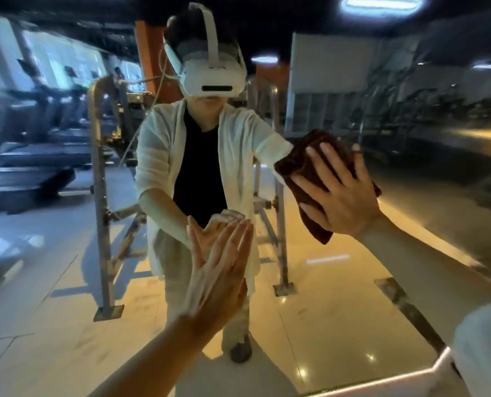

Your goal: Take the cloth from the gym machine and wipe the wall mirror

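My flat left hand (pixel 218 270) braces on the large glass wall mirror (pixel 353 296) while my spread right hand (pixel 338 193) presses the dark brown folded cloth (pixel 298 161) against it, mid-wipe; next I should sweep it across.

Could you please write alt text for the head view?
The right hand presses a brown cloth flat on the mirror, fingers spread. The left hand rests open on the glass, meeting its reflection; gym machines show behind.
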Motion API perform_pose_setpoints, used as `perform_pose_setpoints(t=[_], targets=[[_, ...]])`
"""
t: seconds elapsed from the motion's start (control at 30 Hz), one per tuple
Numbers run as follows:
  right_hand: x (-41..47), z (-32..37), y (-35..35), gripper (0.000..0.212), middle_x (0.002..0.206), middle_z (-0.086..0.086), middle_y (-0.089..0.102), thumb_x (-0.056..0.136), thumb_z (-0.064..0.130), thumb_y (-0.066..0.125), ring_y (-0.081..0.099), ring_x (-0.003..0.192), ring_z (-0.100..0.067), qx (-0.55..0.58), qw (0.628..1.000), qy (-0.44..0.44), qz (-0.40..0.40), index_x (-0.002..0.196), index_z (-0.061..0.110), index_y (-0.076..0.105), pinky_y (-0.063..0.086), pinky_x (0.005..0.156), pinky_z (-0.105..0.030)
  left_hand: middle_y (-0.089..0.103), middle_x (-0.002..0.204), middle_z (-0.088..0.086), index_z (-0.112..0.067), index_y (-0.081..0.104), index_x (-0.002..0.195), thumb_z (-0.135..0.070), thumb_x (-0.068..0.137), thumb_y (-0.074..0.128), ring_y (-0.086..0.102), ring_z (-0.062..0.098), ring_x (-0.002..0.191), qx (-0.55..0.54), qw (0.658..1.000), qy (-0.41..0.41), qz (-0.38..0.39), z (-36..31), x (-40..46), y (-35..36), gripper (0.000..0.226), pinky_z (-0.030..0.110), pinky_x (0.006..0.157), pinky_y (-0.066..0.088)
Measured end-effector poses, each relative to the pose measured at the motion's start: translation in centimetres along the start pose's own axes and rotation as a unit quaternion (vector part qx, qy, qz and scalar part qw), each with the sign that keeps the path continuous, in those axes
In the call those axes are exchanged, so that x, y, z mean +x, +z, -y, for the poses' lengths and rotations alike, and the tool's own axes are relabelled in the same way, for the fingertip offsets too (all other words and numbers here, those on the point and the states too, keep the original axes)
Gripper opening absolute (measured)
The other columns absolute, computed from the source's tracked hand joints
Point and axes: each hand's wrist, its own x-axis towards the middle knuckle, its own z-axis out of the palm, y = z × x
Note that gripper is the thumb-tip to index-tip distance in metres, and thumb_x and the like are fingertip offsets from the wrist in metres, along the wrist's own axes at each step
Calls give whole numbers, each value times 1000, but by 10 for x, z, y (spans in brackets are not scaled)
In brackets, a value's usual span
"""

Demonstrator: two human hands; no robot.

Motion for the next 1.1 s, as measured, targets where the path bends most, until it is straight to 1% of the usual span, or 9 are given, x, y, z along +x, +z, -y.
perform_pose_setpoints(t=[0.2,0.27,0.33,0.43,0.53,0.73,0.87,0.97,1.1], targets=[[-37,22,16,63,161,-24,15,105,50,24,15,149,-46,68,952,296,-36,160,22,15,2,123,-59,34,156,12,-4,36,151,-10,58,86,28,29,145,-6,1000,-16,-22,-24,11,23,106,74,114,4],[-52,45,22,63,159,-27,15,106,51,21,14,148,-48,97,935,339,-49,160,19,12,5,124,-58,28,159,10,-9,26,156,-10,64,85,24,28,148,-22,999,-24,-14,-23,3,30,109,74,114,8],[-68,69,27,63,158,-27,14,106,52,20,13,148,-48,115,933,339,-43,161,23,5,4,124,-55,25,162,8,-12,22,157,-14,71,82,23,27,150,-26,999,-33,1,-20,-14,34,105,77,112,13],[-84,110,32,63,157,-27,16,106,52,22,14,147,-48,137,937,321,-30,160,24,7,7,123,-56,21,163,7,-11,24,156,-17,70,81,21,27,150,10,999,-45,27,-8,-50,38,103,70,116,-3],[-80,150,33,62,154,-28,21,106,49,25,18,144,-51,150,930,332,-43,160,22,10,10,123,-55,29,160,12,-9,33,153,-15,60,90,28,30,147,41,995,-78,53,12,-81,32,109,69,116,-5],[-28,237,23,68,157,-24,17,105,47,31,14,148,-44,163,951,261,-34,162,19,6,20,117,-55,18,162,7,-10,39,151,-18,61,90,15,23,150,87,990,-101,53,60,-109,0,104,71,114,-7],[39,302,9,67,158,-24,22,104,47,35,0,155,-39,171,956,233,-43,161,18,16,15,119,-53,24,162,12,-12,31,154,-22,63,89,28,29,145,120,982,-134,62,101,-129,-26,108,70,114,-11],[97,343,2,61,154,-20,32,103,50,40,11,152,-39,161,965,201,-52,155,19,29,21,118,-53,29,160,17,-5,36,152,-19,61,90,32,32,143,139,972,-176,69,138,-149,-50,107,76,112,-5],[156,403,-8,55,160,-18,32,105,48,43,28,147,-35,163,975,136,-70,153,21,38,7,125,-52,33,156,20,-1,37,149,-14,57,93,46,40,134,148,966,-199,77,186,-175,-82,108,78,110,1]])
